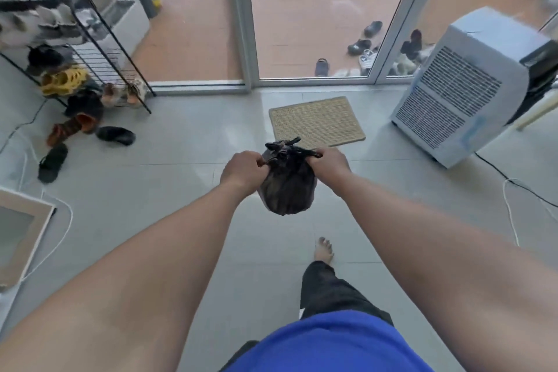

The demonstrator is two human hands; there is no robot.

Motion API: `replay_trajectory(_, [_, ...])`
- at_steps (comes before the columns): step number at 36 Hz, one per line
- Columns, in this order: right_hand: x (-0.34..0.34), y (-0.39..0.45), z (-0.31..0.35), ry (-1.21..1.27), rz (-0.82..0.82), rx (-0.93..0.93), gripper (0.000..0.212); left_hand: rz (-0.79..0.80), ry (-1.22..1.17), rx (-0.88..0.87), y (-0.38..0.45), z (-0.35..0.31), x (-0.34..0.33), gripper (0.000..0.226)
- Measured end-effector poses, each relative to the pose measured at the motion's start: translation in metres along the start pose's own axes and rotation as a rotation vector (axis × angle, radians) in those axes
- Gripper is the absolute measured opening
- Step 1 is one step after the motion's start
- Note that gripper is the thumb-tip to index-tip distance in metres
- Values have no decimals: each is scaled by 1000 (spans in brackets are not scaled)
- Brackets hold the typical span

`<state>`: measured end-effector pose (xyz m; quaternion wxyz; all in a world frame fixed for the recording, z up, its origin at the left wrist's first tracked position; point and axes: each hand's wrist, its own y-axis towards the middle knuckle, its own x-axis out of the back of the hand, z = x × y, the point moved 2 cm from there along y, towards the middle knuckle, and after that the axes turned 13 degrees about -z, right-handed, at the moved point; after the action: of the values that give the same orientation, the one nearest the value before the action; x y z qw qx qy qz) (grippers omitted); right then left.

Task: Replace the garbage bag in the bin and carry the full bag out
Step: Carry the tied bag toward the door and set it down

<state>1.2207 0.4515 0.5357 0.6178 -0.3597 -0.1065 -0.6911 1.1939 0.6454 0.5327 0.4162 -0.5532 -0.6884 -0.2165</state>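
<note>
A small, full black plastic garbage bag [286, 187] hangs in the air between both outstretched arms, held clear of the grey tiled floor [169, 190]. The left hand [245, 171] has its fingers pinched shut on one twisted strip of the bag's neck, and the right hand [328, 164] has its fingers closed on the other strip; the bunched top of the bag stands up between the two fists. Just beyond the bag lies a rectangular woven straw doormat [317, 122], and past the bag and mat stands a glass sliding door with a pale metal frame [238, 24]. Left of the bag, well apart, a black wire shoe rack [99, 54] holds shoes, with loose sandals on the floor by it. Right of the bag stands a white portable air cooler [462, 84]. Below the bag, a bare foot [323, 249] rests on the floor.
</note>
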Motion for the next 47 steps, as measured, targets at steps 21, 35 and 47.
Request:
replay_trajectory(21, [-151,325,-179,-106,259,-339,24,376,-32,282,269,63,-298,16])
replay_trajectory(35, [-305,432,-336,-271,308,-395,21,579,-60,404,338,189,-497,16])
replay_trajectory(47, [-338,421,-374,-214,367,-384,30,554,35,405,336,233,-541,18])
